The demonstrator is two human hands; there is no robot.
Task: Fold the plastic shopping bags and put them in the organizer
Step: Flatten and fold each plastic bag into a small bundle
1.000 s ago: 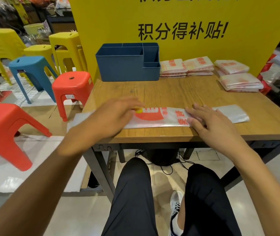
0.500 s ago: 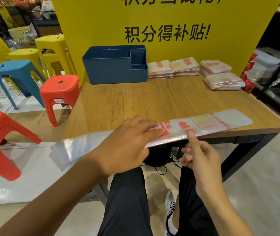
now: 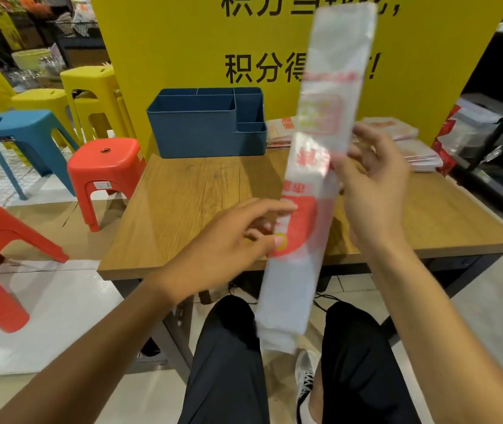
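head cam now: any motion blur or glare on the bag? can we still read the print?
Head view: the bag strip is motion-smeared, its red print unreadable; the left hand and right hand holding it are soft too. The blue organizer and table stay sharper. Mild sheen on the plastic, no harsh glare; wide-angle bending at the edges.

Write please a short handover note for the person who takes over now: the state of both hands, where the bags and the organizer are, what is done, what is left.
Left hand: pinches the long folded bag strip at its red print.
Right hand: holds the strip higher up, fingers partly open.
The strip is lifted off the table, nearly upright.
Blue organizer: at the table's back edge; no bags show in it.
Folded bags: stacked to the right of the organizer.
Done: the bag is folded lengthwise.
Left: fold it short, then put the bags in the organizer.
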